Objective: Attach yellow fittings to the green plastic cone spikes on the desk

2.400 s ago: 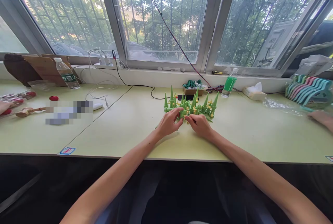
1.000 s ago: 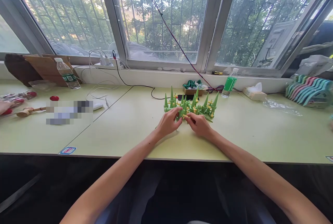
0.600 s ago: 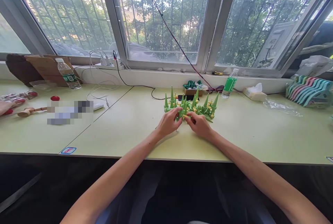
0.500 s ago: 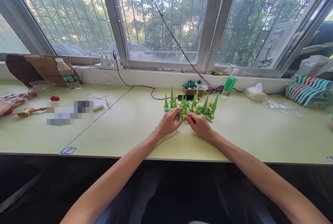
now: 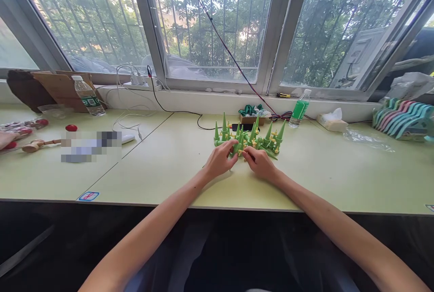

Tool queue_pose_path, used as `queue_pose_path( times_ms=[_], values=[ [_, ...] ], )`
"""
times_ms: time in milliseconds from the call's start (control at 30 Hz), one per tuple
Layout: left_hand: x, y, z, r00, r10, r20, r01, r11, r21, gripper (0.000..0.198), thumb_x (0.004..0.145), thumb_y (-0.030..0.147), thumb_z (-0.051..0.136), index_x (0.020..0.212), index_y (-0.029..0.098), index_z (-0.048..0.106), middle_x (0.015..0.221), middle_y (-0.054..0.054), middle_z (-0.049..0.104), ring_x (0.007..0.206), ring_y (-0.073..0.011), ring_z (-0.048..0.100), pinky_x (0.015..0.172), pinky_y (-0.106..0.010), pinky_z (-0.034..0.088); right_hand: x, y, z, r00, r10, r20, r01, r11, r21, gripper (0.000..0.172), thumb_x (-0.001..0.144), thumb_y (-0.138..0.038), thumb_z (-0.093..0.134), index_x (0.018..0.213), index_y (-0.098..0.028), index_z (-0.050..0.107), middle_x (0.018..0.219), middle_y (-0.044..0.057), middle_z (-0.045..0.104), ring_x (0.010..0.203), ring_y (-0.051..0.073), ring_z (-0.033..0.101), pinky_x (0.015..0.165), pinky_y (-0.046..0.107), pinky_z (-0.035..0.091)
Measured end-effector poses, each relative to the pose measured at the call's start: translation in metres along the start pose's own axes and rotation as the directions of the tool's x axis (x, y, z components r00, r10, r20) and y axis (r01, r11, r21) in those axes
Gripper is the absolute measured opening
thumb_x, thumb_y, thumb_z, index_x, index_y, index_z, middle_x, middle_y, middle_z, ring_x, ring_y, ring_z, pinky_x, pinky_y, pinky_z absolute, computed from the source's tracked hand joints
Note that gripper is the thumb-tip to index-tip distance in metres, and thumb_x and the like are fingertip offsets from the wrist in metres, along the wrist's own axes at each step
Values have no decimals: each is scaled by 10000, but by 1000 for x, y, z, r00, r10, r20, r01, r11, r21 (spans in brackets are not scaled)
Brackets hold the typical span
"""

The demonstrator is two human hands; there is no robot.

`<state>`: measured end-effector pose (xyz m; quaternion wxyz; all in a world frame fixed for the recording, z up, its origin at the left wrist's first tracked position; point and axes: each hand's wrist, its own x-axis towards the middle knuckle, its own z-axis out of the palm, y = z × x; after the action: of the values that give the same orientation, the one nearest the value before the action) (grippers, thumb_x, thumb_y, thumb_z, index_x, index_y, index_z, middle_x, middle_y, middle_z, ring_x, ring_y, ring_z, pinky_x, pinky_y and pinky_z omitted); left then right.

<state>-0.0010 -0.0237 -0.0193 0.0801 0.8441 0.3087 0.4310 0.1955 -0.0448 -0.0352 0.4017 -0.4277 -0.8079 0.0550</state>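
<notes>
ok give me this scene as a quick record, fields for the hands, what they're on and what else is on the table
left hand: fingers closed on green cone piece
right hand: pinching the same piece from the other side
behind it: cluster of upright green cones
surface: pale green table
far edge: green bottle, tissue pack
left side: clear water bottle, red ball

Daylight floods a long bank of grey-framed, barred sliding windows [image 5: 217, 21], with leafy green trees [image 5: 332, 25] crowding the view beyond. Directly below the windows runs a white sill [image 5: 203, 101]. In front of it a pale yellow-green laminate table [image 5: 162, 170] stretches wall to wall, with deep shadow beneath its near edge.
</notes>
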Motion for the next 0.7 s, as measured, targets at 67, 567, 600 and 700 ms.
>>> queue_pose_path(
  times_ms=[67,567,600,700],
  values=[
    [0,0,0,1000,2,10,-2,1000,1,329,849,196,583,1175,192,545,807,5,584,580,-82,451,595,-222,401,0,1,-1,1000,-4,6,4,1000,-23,354,1012,-395,366,753,-205,513,612,-2,546,517,128,459,559,249,310],
    [0,0,1,1000,19,6,-19,1000,3,319,857,207,570,1175,193,545,804,6,579,572,-83,443,588,-222,398,1,-3,-2,999,36,18,-36,999,4,304,1004,-400,373,806,-208,502,607,-17,526,505,125,442,556,244,326],
    [0,0,1,1000,24,6,-25,1000,4,320,857,206,570,1176,194,546,801,6,579,572,-84,445,591,-223,401,1,-3,-2,999,35,17,-35,999,-12,324,1007,-400,364,781,-209,496,613,-11,528,509,125,446,558,245,326],
    [0,0,0,1000,24,2,-24,1000,6,324,855,201,574,1178,193,548,802,5,585,575,-84,457,595,-223,405,1,-2,-2,999,45,14,-44,999,-22,334,1006,-409,369,778,-208,507,585,-20,512,495,122,438,547,243,314]
  ],
)
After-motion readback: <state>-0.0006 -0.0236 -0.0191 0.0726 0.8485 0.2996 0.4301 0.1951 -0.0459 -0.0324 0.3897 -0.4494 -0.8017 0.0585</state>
